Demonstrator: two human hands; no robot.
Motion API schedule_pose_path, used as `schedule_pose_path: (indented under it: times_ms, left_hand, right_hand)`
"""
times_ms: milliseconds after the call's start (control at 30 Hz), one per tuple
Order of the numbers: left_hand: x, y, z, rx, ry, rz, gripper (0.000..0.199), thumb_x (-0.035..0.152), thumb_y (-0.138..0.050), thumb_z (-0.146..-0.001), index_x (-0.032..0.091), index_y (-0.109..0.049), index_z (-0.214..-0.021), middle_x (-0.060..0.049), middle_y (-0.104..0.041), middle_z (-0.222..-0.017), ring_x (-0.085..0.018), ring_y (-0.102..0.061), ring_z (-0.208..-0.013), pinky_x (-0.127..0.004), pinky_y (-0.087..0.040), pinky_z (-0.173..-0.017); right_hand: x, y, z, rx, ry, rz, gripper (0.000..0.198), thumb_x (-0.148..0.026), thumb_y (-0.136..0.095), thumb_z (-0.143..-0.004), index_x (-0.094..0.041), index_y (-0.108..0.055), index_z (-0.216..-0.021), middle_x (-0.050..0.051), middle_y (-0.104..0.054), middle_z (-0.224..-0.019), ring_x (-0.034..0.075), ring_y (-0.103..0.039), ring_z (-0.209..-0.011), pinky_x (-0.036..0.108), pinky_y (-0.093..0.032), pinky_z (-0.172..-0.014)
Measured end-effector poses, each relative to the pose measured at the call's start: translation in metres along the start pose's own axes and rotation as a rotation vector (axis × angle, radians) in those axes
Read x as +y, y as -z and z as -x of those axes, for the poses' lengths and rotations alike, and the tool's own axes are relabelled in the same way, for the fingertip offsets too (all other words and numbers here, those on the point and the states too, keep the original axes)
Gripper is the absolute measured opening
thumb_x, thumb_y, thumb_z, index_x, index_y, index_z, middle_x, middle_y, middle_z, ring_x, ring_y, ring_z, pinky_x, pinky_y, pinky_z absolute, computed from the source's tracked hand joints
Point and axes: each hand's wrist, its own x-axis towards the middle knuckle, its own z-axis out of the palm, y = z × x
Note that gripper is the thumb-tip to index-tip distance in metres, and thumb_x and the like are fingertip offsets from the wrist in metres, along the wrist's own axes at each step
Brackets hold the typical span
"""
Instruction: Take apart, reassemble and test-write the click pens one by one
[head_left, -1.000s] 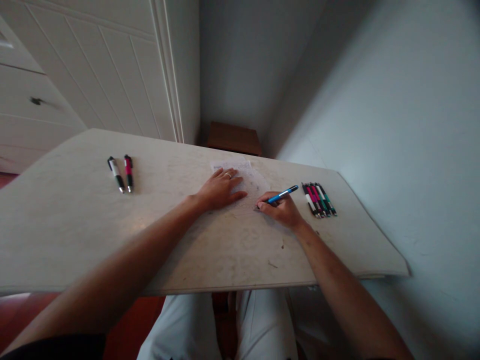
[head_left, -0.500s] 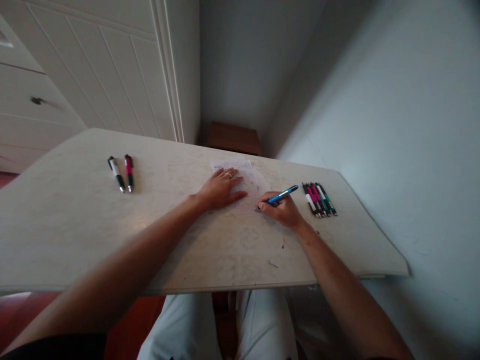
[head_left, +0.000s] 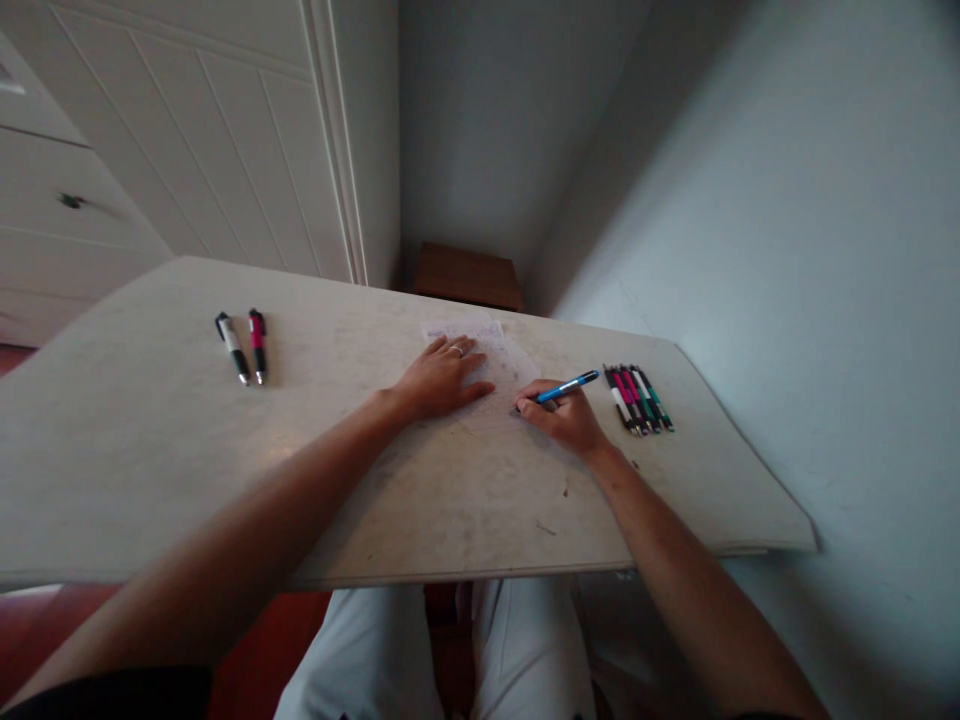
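A sheet of paper with faint writing lies on the white table. My left hand rests flat on the sheet, fingers spread, a ring on one finger. My right hand grips a blue pen in a writing hold. The pen's tip end is down at the paper near its right side; whether the tip touches is too small to tell. To the right of that hand, several pens in pink, white, green and black lie side by side in a row.
On the table's left lie a white-and-black pen and a pink-and-black pen. A white cabinet stands beyond the left edge, a brown wooden box-like piece behind the table, and a pale wall along the right.
My right hand and the blue pen have shifted very slightly to the right over the paper. My left hand stays in place.
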Motion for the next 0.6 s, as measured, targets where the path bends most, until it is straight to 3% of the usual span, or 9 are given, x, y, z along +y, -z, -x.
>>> schedule_pose_path:
  times_ms: [433,600]
  left_hand:
    - [0.0010,0.0022,0.0001,-0.010,-0.003,-0.002,0.060,0.058,-0.039,-0.092,0.016,-0.052,-0.134,-0.014,-0.043,-0.147,-0.026,-0.035,-0.138,-0.040,-0.019,-0.117]
    - [-0.0002,0.0006,0.0000,-0.005,0.003,-0.002,0.060,0.058,-0.039,-0.092,0.017,-0.052,-0.134,-0.013,-0.043,-0.148,-0.026,-0.035,-0.139,-0.040,-0.019,-0.116]
  right_hand:
    - [0.0008,-0.0007,-0.0004,-0.046,0.080,0.010,0.014,-0.030,-0.064,-0.080,-0.020,-0.071,-0.076,0.005,-0.071,-0.078,0.018,-0.063,-0.072,0.031,-0.049,-0.068]
    - [0.0023,-0.0003,-0.0001,-0.048,0.087,-0.017,0.012,-0.028,-0.064,-0.079,-0.019,-0.071,-0.075,0.005,-0.070,-0.075,0.017,-0.062,-0.068,0.029,-0.048,-0.063]
